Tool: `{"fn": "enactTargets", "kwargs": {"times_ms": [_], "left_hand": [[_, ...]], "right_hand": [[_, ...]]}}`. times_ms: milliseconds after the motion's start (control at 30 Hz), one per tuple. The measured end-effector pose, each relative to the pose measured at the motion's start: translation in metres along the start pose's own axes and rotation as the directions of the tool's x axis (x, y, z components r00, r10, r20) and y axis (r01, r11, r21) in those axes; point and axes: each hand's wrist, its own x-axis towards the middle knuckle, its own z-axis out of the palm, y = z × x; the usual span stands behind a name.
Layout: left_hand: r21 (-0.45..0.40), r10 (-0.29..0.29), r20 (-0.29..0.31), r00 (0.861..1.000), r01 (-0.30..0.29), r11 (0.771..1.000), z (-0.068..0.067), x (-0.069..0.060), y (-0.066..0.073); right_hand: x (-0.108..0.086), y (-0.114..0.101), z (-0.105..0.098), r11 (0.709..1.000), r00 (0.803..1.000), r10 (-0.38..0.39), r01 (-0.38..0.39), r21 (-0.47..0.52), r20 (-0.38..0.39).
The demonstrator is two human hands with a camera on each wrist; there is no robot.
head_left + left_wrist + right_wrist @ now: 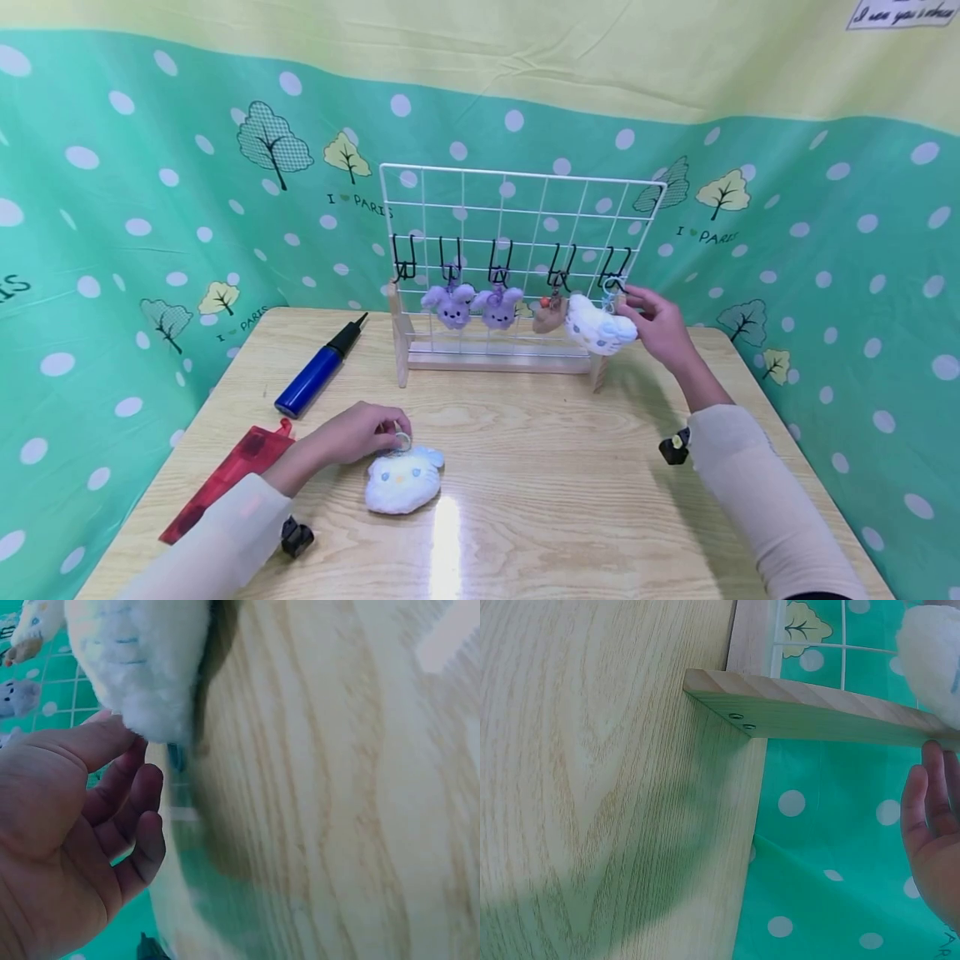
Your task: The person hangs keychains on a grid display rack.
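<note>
In the head view my left hand [367,431] pinches the ring of a white cat-face plush keychain [402,482] low over the table's front left. Its white fur [142,667] fills the top of the left wrist view. My right hand [660,327] is at the rack's right end, thumb and forefinger at the ring of a second white cat plush keychain [598,325], which hangs tilted below the rightmost black hook [615,265]. Two purple plush keychains [453,308] and a brown plush keychain [550,315] hang from the hooks to its left.
The white wire grid rack [517,204] stands on a wooden base [498,363] at the back. The leftmost hook [405,267] holds no plush. A blue hand pump [318,371] and a red translucent pouch [243,467] lie at left. Polka-dot cloth [150,333] surrounds the table.
</note>
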Motion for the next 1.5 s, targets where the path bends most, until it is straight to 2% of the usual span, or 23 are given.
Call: {"fn": "enactTargets", "kwargs": {"times_ms": [333,567,700,833,1000,1267,1500], "left_hand": [[-0.061,0.032,-0.100,0.994,-0.038,0.997,-0.012,-0.002,0.008],[-0.109,0.025,-0.137,0.990,-0.040,0.993,-0.018,-0.001,0.017],[-0.128,0.018,-0.182,0.983,-0.042,0.991,-0.021,-0.002,0.024],[-0.144,-0.014,-0.228,0.973,-0.020,0.989,-0.024,-0.002,0.029],[-0.157,-0.077,-0.289,0.954,0.032,0.987,-0.032,-0.001,0.033],[-0.214,-0.129,-0.390,0.912,0.047,0.976,-0.045,0.003,0.037],[-0.262,-0.181,-0.449,0.875,0.065,0.963,-0.056,0.005,0.039]], "right_hand": [[0.002,0.005,0.001,1.000,1.000,0.005,-0.005,-0.007,0.002],[0.003,0.008,0.001,1.000,1.000,0.005,-0.005,-0.009,-0.005],[0.002,0.008,0.001,1.000,1.000,0.000,0.000,-0.012,-0.003],[0.002,0.006,0.001,1.000,1.000,0.008,-0.008,-0.002,-0.008],[0.002,0.005,0.000,1.000,1.000,-0.004,0.004,-0.001,0.000],[0.003,0.005,0.000,1.000,1.000,-0.006,0.006,0.008,0.003],[0.004,0.005,0.000,1.000,1.000,0.000,0.000,0.011,0.009]]}}
